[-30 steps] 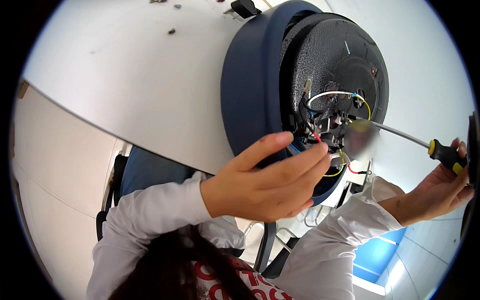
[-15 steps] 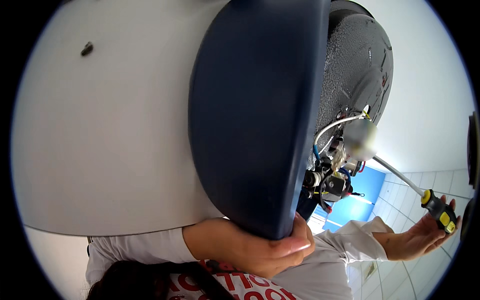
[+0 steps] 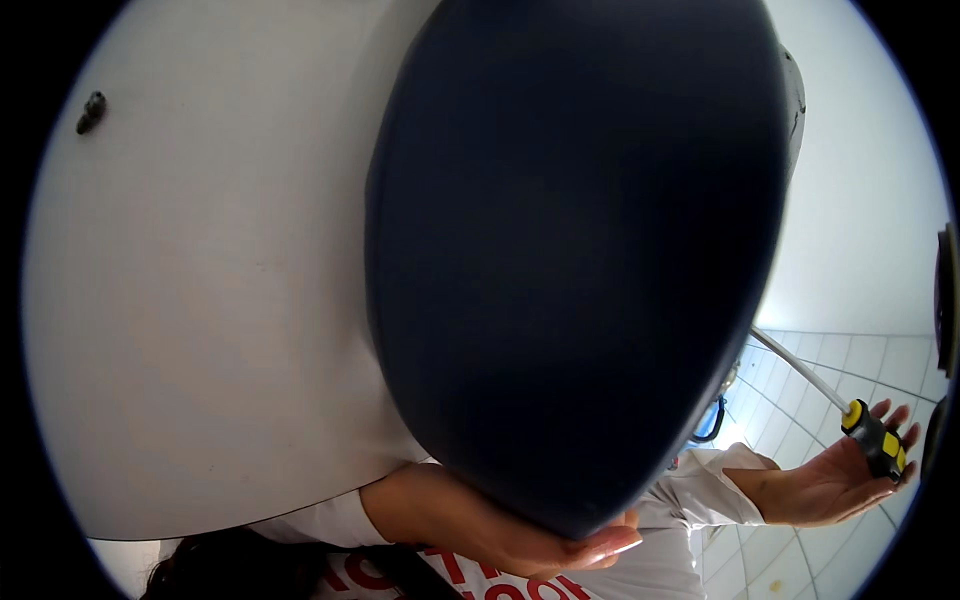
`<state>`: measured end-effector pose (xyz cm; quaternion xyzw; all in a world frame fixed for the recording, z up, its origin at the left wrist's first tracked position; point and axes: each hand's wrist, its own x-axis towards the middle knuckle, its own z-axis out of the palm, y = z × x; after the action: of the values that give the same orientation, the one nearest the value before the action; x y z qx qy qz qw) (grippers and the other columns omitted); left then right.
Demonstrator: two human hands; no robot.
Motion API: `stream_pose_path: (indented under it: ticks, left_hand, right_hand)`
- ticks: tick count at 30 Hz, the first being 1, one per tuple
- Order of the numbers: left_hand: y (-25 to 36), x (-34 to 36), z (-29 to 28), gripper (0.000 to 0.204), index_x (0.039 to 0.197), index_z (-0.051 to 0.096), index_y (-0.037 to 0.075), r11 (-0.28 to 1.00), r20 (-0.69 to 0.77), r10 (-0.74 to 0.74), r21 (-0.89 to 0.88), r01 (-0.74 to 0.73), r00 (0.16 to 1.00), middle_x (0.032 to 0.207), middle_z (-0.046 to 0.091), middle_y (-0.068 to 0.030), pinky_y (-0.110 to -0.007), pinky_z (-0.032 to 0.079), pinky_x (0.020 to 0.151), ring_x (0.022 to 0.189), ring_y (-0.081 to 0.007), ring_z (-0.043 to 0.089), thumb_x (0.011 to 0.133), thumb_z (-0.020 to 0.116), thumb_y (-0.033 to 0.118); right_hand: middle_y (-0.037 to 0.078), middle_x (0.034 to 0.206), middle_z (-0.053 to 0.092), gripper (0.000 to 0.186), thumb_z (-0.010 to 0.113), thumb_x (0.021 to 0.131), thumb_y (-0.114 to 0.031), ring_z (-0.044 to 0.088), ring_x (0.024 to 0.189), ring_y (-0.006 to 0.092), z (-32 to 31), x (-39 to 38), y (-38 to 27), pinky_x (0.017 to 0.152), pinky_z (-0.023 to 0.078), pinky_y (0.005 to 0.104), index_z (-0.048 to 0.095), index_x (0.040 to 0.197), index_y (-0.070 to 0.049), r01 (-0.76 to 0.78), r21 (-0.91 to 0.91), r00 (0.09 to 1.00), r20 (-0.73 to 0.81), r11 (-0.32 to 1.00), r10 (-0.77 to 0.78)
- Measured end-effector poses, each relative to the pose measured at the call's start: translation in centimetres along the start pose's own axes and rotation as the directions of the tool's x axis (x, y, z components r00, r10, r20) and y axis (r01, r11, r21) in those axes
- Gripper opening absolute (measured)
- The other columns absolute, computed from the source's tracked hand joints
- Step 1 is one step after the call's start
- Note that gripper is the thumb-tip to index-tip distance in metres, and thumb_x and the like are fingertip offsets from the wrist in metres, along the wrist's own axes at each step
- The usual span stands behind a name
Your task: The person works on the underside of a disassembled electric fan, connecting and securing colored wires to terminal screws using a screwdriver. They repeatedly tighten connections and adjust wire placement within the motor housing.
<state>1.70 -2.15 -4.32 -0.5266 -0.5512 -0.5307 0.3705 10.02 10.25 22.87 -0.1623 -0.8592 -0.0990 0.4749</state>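
– White is the desk point(image 3: 200, 300) at the left, isn't it? What lies on it?

– One small dark bit point(image 3: 91, 113), near the left edge of the desk and well apart from its near edge. I cannot tell what it is made of.

– And after this, going to the right?

– At the near edge of the desk comes the left hand point(image 3: 470, 515), out of a white sleeve point(image 3: 325, 520). It is curled around the lower corner of a big dark blue housing point(image 3: 570, 270), with the thumb and at least one finger showing there; the rest is covered.

– Where exactly is the housing?

– It rises beside the bare part of the desk, on the right of it, and its lower corner reaches over the near edge. Whether its weight rests on the desk, I cannot tell.

– What can be seen at its right side?

– A narrow grey part point(image 3: 796, 115) behind it at the top and, lower, a black wire point(image 3: 713, 424) in a loop.

– And the right hand point(image 3: 832, 487)?

– It holds the screwdriver point(image 3: 874, 440) by the black and yellow handle, the fingertips somewhat spread behind it. The shaft goes behind the housing, so the tip is hidden.
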Motion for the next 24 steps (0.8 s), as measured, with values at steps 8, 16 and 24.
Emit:
stream_pose_path:
  ticks: [8,16,24]
  left_hand:
    - [-0.5,-0.1,-0.7,0.029,0.076,0.052,0.009,0.993,-0.019,0.077,-0.085,-0.079,0.997,0.079,0.056,-0.002,-0.044,0.03,0.109,0.085,-0.016,0.059,0.087,0.04,0.033]
    - [-1.5,-0.1,-0.3,0.027,0.078,0.052,0.01,0.905,-0.012,0.305,-0.307,-0.294,0.952,0.08,0.056,-0.0025,-0.044,0.03,0.106,0.086,-0.0172,0.059,0.086,0.041,0.034]
    - [-1.6,-0.7,0.4,0.025,0.078,0.051,0.01,0.8,-0.042,0.425,-0.45,-0.397,0.904,0.08,0.057,-0.0027,-0.044,0.029,0.105,0.087,-0.0176,0.058,0.085,0.041,0.032]
  right_hand:
    - [0.023,0.143,0.043,0.043,0.062,0.093,-0.027,0.05,0.127,0.0428,-6.3,2.2,0.5,0.096,0.047,0.0585,0.049,0.132,-0.013,-0.12,0.083,0.96,0.262,0.989,0.095]
    - [0.011,0.103,0.057,0.037,0.065,0.089,-0.049,0.059,0.093,0.0234,-2.9,1.3,-0.8,0.09,0.056,0.0429,0.061,0.11,-0.019,0.046,-0.122,0.98,0.196,0.991,-0.021]
    - [0.021,0.14,0.049,0.028,0.046,0.1,-0.038,0.049,0.129,0.044,-3.2,0.6,-1.4,0.099,0.041,0.0642,0.059,0.118,-0.02,0.061,-0.256,0.986,0.166,0.965,-0.019]
